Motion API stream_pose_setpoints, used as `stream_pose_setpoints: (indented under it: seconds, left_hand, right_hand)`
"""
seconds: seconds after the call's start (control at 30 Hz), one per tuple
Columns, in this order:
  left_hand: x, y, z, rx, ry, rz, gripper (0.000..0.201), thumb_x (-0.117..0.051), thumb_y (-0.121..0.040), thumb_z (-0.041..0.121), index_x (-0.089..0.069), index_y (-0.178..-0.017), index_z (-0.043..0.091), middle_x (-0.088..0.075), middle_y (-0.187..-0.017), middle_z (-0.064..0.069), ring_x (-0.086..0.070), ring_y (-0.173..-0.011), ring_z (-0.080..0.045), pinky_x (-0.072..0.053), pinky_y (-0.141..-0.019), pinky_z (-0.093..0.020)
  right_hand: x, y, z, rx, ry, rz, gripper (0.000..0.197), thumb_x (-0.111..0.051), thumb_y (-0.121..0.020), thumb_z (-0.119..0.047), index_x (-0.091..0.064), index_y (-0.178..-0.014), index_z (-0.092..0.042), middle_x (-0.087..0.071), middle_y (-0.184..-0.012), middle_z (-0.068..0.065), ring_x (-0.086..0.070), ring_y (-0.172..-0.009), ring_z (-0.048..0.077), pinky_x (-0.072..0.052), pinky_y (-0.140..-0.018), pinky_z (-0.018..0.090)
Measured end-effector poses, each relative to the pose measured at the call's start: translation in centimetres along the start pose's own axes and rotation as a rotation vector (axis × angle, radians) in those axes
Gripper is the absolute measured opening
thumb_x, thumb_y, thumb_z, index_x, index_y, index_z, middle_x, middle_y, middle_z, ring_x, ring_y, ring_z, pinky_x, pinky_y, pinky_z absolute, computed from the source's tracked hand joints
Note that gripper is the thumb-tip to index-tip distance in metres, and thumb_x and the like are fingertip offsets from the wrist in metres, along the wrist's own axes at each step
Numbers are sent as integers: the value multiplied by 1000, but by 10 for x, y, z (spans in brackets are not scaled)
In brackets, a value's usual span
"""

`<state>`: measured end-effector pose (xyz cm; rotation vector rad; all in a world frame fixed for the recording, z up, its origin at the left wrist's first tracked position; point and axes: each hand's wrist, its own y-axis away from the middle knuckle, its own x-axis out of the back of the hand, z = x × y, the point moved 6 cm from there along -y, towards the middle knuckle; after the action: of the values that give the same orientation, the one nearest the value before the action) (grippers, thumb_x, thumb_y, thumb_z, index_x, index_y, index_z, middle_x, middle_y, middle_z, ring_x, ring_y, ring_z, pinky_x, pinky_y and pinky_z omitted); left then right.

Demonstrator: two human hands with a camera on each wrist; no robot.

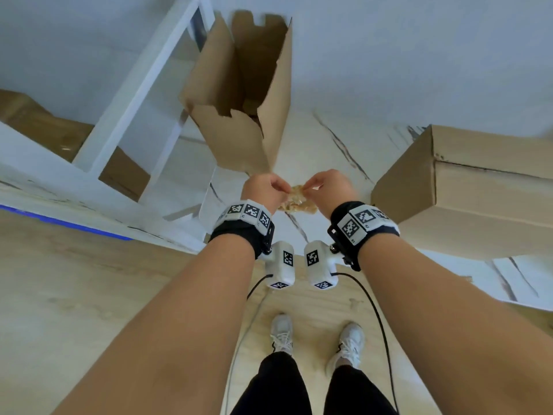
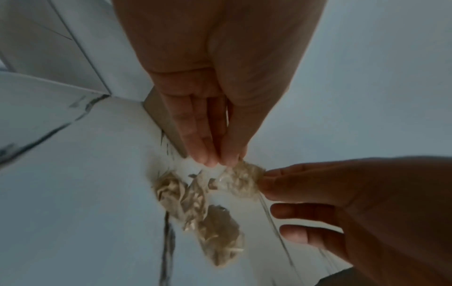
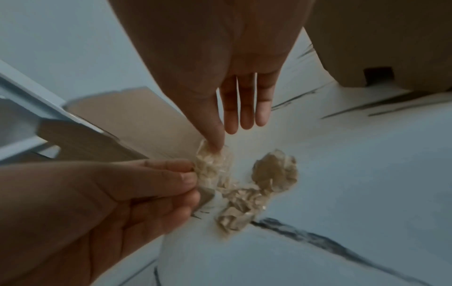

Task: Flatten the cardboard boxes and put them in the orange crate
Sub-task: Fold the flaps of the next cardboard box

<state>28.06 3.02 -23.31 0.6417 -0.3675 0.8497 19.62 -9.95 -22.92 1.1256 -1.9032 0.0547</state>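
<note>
Both forearms reaching forward and down, bare, each wrist wrapped in a black band carrying white marker blocks, a white camera unit hanging below each. Left hand (image 1: 263, 188) and right hand (image 1: 327, 187) brought close together, nearly level, backs upward. Left thumb and fingertips (image 2: 208, 158) pressed together in a pinching grip on the crumpled tape wad (image 1: 296, 199). Right thumb (image 3: 215, 143) and index finger pinching the same wad from the opposite side, remaining three right fingers (image 3: 247, 116) extended and relaxed, side by side. Legs in black trousers and white trainers planted below, feet apart.
</note>
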Motion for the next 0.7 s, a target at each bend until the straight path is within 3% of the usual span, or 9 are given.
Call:
stream_pose_setpoints:
  seconds: [0.2,0.4,0.57,0.7]
  left_hand:
    - [-22,-27,-20,-23,-152,-16,15,-67,-81,7,-73,-82,21,-72,-87,5,-65,-81,-12,-50,-77,-21]
    - [-34,-43,-27,-39,-248,9,15,-63,-84,10,-74,-84,20,-73,-91,1,-66,-87,-18,-53,-83,-30]
    - [-42,-46,-22,-127,-376,12,22,-53,-89,5,-74,-93,10,-66,-109,-4,-62,-100,-23,-46,-83,-26]
    - [-42,-44,-23,-96,-338,-26,28,-48,-89,3,-72,-103,9,-63,-115,-9,-59,-105,-25,-45,-89,-28]
  right_hand:
    - [-28,-28,23,-45,155,-52,18,-56,-92,-24,-72,-101,-23,-57,-114,1,-59,-98,21,-42,-77,27]
    - [-48,-45,36,-118,216,-102,23,-51,-91,-23,-70,-102,-20,-69,-105,-1,-61,-83,19,-43,-67,26]
    - [-53,-44,34,-100,170,25,8,-54,-89,-17,-55,-95,-12,-63,-94,1,-57,-78,22,-40,-63,28]
    - [-55,-43,33,-106,212,-16,16,-49,-89,-10,-62,-97,-6,-56,-106,9,-55,-80,26,-42,-68,30]
